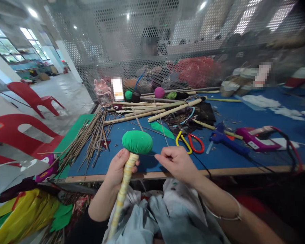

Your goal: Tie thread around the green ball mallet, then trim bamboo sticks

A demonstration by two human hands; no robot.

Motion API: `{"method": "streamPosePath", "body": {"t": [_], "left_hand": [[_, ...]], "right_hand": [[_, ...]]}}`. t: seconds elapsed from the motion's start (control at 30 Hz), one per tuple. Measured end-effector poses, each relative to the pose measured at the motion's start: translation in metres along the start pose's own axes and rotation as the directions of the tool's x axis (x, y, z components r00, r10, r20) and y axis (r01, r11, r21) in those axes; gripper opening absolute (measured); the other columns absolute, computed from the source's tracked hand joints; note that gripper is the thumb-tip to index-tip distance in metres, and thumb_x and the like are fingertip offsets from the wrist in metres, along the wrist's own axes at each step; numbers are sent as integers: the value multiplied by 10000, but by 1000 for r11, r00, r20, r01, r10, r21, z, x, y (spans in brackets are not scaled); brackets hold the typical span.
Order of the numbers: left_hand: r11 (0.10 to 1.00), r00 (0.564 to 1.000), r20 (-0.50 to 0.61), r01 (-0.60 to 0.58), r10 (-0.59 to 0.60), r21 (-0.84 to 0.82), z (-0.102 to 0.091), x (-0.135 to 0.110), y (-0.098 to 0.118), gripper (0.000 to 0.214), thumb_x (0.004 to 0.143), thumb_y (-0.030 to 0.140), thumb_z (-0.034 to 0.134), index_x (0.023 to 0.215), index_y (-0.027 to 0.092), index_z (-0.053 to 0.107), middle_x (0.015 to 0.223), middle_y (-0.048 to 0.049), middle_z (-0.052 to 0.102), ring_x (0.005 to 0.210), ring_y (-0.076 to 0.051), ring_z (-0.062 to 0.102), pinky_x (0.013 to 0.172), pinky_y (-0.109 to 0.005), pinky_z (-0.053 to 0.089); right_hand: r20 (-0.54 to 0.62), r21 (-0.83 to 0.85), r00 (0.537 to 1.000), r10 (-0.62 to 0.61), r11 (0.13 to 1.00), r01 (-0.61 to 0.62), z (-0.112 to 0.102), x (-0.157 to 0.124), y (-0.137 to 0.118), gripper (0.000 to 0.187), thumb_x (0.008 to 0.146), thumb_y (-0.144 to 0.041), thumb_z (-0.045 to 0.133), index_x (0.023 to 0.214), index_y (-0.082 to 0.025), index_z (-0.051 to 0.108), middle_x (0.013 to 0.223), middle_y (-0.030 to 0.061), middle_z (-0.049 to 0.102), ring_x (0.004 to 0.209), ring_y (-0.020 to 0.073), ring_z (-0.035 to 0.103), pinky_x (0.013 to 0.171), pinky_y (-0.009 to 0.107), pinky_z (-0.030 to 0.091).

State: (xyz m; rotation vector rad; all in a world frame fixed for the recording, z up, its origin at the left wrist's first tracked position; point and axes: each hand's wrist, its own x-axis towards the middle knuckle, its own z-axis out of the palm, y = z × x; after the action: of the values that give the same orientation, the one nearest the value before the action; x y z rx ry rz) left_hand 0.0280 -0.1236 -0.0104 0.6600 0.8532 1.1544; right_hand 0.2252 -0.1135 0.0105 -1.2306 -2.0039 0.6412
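My left hand (120, 166) is wrapped around a stick (122, 191) bound in yellow and whitish strips, just below its top. A rounded, padded head of green cloth (137, 141) sits on that end, gathered into folds at the neck. To the right, my right hand (178, 164) is closed in a pinch on a thin thread (150, 155) that runs sideways from the neck. Whether it is thread or fine wire is hard to make out. Scissors (189, 141) with one yellow and one red handle lie beyond my right hand.
Thin twigs (85, 139) spread over the table's left side. Thicker bamboo sticks (176, 110) and coloured balls (159, 92) lie at the back, before a perforated metal screen (112, 40). A blue glue gun (227, 140) and a purple power strip (259, 140) with cables are at right.
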Motion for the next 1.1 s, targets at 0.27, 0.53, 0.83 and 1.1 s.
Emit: {"method": "streamPosePath", "body": {"t": [0.27, 0.53, 0.83, 1.1], "left_hand": [[995, 997, 61, 56, -52, -76, 9, 0, -8, 345, 655, 400, 692, 782, 138, 507, 626, -11, 579, 484, -72, 525, 361, -124, 376], [953, 924, 231, 295, -303, 68, 25, -16, -30, 407, 622, 391, 724, 720, 183, 388, 511, 10, 582, 400, -111, 556, 348, -159, 399], [998, 999, 8, 31, -32, 53, 3, 2, -11, 289, 686, 350, 672, 717, 147, 468, 550, 12, 601, 403, -61, 507, 412, -156, 399], [993, 997, 63, 49, -43, -106, -1, -10, -12, 286, 683, 332, 685, 775, 134, 500, 597, -15, 596, 476, -86, 541, 387, -139, 385]], "right_hand": [[70, 228, 988, 135, 962, -148, 32, 0, 31, 292, 782, -318, 466, 559, -138, 523, 527, -47, 399, 514, 75, 363, 477, 185, 281], [540, -162, 811, -223, 919, 360, -14, 90, 9, 244, 660, -370, 648, 525, -168, 625, 479, -39, 521, 494, 89, 444, 480, 201, 246], [215, -447, 929, -301, 816, 367, -16, 18, -68, 321, 845, -294, 473, 567, -163, 565, 560, 20, 556, 531, 105, 468, 516, 239, 252], [96, 64, 994, 44, 997, -50, 28, -7, 28, 392, 831, -336, 426, 482, -159, 418, 489, -48, 332, 497, 74, 335, 478, 198, 249]]}}
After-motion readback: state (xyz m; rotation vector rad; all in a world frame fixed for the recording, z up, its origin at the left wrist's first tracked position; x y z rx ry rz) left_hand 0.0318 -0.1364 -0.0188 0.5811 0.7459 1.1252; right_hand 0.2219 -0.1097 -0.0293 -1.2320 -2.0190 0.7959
